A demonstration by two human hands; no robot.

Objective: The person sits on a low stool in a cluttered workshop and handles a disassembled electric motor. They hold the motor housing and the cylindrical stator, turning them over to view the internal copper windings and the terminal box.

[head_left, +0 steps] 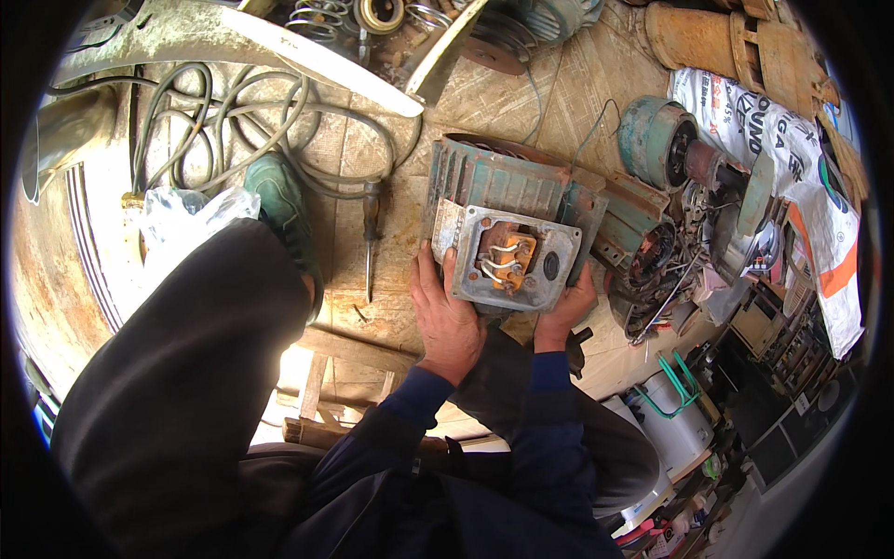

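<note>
A weathered green finned motor housing [507, 170] rests in front of me, with a grey terminal box [549, 287] facing up on it. Inside the open box is an orange terminal block [517, 265] with white wire leads. My left hand [445, 317] grips the near left side of the housing, fingers along a pale plate beside the box. My right hand [564, 312] holds the near right side, its fingertips partly hidden behind the box's edge. A long screwdriver [371, 238] lies on the floor to the left of the housing.
A looped cable [207, 112] and plastic bag [182, 233] lie at the left, near my shoe [279, 200]. Springs [312, 23] sit at the top. Rusty motor parts [684, 149] and white sacks [829, 289] crowd the right; a grey canister [666, 424] stands lower right.
</note>
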